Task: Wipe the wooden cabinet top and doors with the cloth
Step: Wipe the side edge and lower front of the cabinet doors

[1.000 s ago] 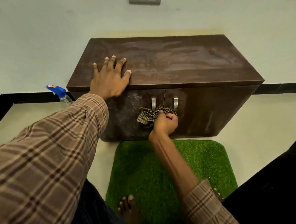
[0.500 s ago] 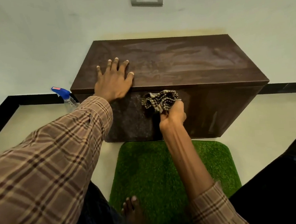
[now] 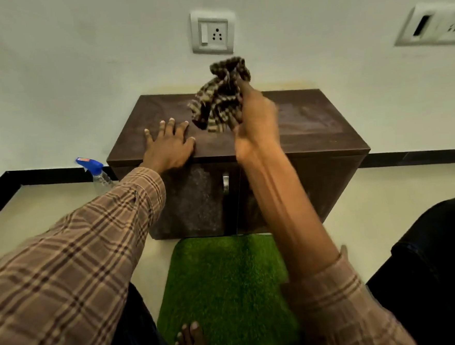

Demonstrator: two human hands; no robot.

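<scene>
A low dark wooden cabinet stands against the wall, its top dusty and smeared. My left hand lies flat, fingers spread, on the front left of the top. My right hand is raised above the middle of the top and grips a bunched brown checked cloth, which hangs in the air over the back of the top. One metal door handle shows on the front; my right forearm hides the other one and part of the right door.
A spray bottle with a blue head stands on the floor left of the cabinet. A green grass mat lies in front, my bare toes on it. Wall sockets sit above the cabinet. A dark-clothed knee is at right.
My right hand lifted the cloth from the door handles, past the front edge, up above the cabinet top. My left hand stayed flat on the top.
</scene>
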